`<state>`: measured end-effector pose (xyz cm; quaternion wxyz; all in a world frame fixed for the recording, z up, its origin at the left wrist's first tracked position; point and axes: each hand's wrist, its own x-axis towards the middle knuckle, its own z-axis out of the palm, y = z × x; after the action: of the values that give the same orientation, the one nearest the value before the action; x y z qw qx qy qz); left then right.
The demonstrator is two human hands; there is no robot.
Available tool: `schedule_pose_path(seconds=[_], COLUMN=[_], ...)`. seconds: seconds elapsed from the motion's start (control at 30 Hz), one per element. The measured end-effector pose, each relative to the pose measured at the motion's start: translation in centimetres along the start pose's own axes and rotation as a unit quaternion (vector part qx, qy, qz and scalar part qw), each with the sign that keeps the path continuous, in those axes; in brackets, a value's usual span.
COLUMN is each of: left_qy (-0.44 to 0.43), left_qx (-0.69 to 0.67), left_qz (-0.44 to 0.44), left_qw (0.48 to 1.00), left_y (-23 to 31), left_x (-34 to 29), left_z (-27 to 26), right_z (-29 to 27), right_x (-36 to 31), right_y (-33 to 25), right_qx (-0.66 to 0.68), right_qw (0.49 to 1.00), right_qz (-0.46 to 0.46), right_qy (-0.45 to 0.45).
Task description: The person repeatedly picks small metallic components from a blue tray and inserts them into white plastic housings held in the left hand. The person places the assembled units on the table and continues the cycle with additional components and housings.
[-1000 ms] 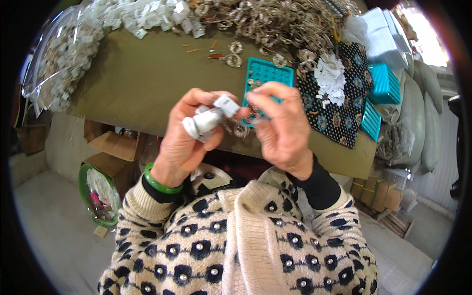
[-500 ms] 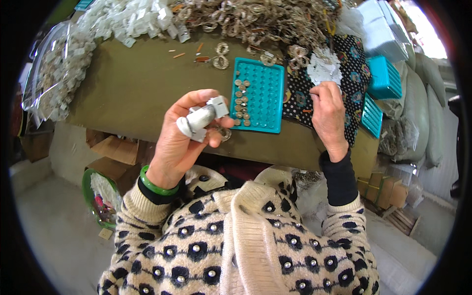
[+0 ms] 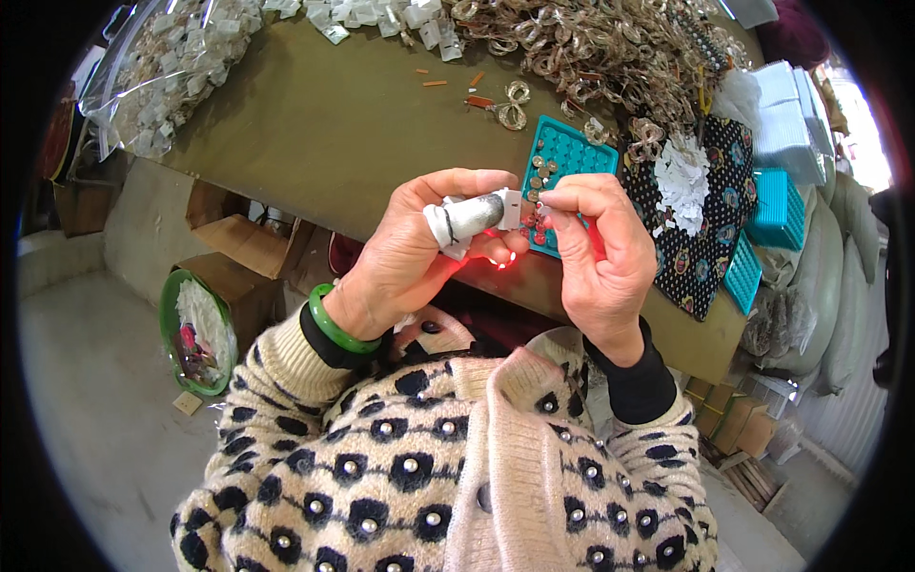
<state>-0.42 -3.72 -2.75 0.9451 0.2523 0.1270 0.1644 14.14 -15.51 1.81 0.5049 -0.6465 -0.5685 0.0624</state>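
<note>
My left hand [image 3: 381,257] is closed around a small white plastic case [image 3: 512,210]. A white tube-like sleeve [image 3: 465,219] with dark smudges lies along its fingers; whether a finger wears it I cannot tell. Tiny lights [image 3: 502,259] glow red just under these fingers. My right hand [image 3: 605,257] has its thumb and forefinger pinched right beside the case's end, on a tiny piece too small to name. Partly behind that hand is a teal tray [image 3: 581,145] with round cups and several small silvery button cells [image 3: 540,172].
Coiled wire light strings [image 3: 610,57] are heaped at the back. White flat pieces [image 3: 681,181] lie on a dark dotted cloth [image 3: 724,229] at right, by stacked teal trays [image 3: 777,210]. A clear bag [image 3: 181,76] of white cases stands at left. A green basin [image 3: 195,334] sits below.
My right hand has come left from the white flat pieces to the case in my left hand. Red light now shows under the left fingers. The view has shifted left.
</note>
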Motion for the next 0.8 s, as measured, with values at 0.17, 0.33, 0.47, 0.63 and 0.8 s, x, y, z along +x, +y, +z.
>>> schedule_pose_path(seconds=[0.17,0.33,0.47,0.63,0.8], left_qy=[0.009,0.014,0.028,0.028,0.041], left_qx=[-0.04,-0.059,-0.033,-0.002,0.004], left_qz=[-0.013,-0.023,-0.015,-0.001,-0.01], left_qw=[0.999,0.998,0.999,1.0,0.999], left_y=[0.3,0.4,0.2,0.1,0.2], left_x=[-0.4,-0.5,-0.4,-0.4,-0.3], left_z=[0.0,-0.1,-0.3,-0.4,-0.5], right_z=[1.3,1.6,1.8,1.6,1.0], right_x=[0.6,0.9,0.8,0.9,1.2], right_y=[-0.2,-0.3,-0.3,-0.1,0.1], right_qx=[-0.037,-0.082,-0.063,0.019,-0.024], right_qw=[0.999,0.992,0.993,0.995,0.992], right_qz=[-0.035,-0.085,-0.074,0.045,0.039], right_qy=[-0.006,-0.037,-0.072,-0.084,-0.116])
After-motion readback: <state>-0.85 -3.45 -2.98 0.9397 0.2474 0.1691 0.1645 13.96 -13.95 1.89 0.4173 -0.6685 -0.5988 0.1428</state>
